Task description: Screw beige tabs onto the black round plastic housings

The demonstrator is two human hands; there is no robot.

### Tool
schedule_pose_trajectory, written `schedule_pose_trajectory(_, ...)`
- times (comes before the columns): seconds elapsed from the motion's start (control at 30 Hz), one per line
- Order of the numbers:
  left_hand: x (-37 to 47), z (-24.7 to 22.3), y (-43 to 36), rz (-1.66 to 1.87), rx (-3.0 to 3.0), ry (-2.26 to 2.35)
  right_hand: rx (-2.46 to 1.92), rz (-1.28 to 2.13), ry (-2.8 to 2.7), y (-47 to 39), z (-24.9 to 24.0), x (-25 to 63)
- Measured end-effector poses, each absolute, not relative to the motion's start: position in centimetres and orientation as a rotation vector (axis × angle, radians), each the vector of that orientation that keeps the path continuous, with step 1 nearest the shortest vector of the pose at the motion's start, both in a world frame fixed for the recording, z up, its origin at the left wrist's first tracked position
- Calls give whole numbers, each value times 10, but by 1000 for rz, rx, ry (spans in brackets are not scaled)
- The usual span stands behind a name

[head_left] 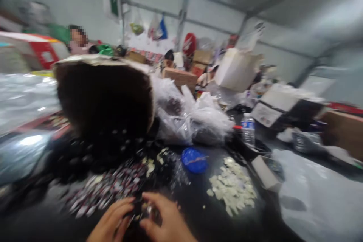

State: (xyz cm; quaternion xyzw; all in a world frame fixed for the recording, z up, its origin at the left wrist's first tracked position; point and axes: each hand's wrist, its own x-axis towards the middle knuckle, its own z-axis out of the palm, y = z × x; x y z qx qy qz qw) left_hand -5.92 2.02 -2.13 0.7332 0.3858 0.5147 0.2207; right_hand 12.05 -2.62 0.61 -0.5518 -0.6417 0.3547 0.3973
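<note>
At the bottom centre of the head view, my left hand (113,217) and my right hand (167,215) face each other just above the black tabletop. Small dark, shiny pieces (149,211) lie between the fingertips; blur hides their kind. My right thumb and fingers close around one of these. The left fingers curl in from the other side, and what they hold is hidden. Just beyond the left hand spreads a pile of small dark-red and white glossy pieces (113,183). To the right is a heap of flat cream-coloured pieces (234,185), with a round blue item (194,160) nearer the middle.
A large box (104,58) with a dark open side stands behind several loose black pieces (79,155). White plastic bags (195,117), a water bottle (248,130) and a small open carton (265,174) stand farther right. White sheeting (326,193) covers the right side. Several people sit beyond.
</note>
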Motion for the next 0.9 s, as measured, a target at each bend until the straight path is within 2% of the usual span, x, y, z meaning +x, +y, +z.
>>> schedule_pose_trajectory(0.1,-54,-19,-11,1217,1694,1112,-1391,965,-1588,-27,17,116)
schedule_pose_trajectory(0.43,-44,-15,-17,1100,1262,1195,-1378,1338,-1328,-13,-7,110)
schedule_pose_trajectory(0.53,-65,-15,-20,1153,1166,1282,-1283,1430,-1337,-7,-7,94)
schedule_pose_trajectory(0.73,-123,-17,16,1598,946,1756,-1004,1905,-1034,5,-16,56)
schedule_pose_trajectory(0.9,-108,-24,61,1548,1039,1649,-947,2099,-887,20,-12,41)
